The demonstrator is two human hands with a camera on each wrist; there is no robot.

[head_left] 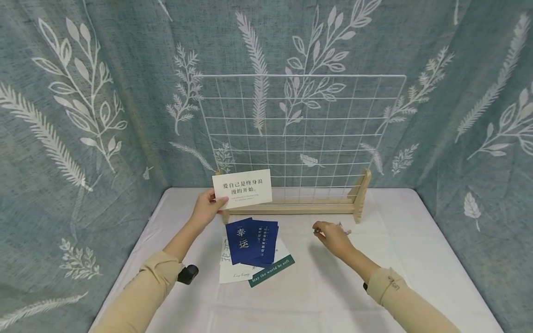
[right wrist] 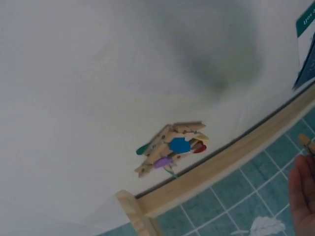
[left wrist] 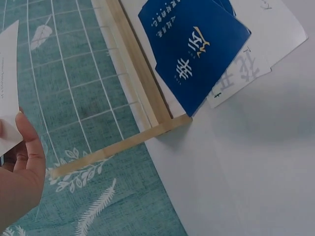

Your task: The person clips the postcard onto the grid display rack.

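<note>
My left hand (head_left: 205, 209) pinches a white card (head_left: 242, 187) with dark printed characters by its left edge, raised in front of the wire grid's lower left. In the left wrist view, the thumb lies on the card (left wrist: 9, 88). My right hand (head_left: 336, 239) is above the table, right of the middle. Its fingers hold a small wooden clothespin (right wrist: 307, 143), partly cut off in the right wrist view. Below it lies a small pile of wooden clothespins (right wrist: 172, 147) with coloured decorations, mostly hidden by the hand in the head view.
A white wire grid (head_left: 304, 118) stands upright in a wooden base (head_left: 291, 209) at the table's back. Blue cards (head_left: 251, 243) lie over white cards (head_left: 233, 276) and a green-edged card (head_left: 272, 271) on the white-covered table (head_left: 291, 305). A patterned curtain (head_left: 137, 92) surrounds it.
</note>
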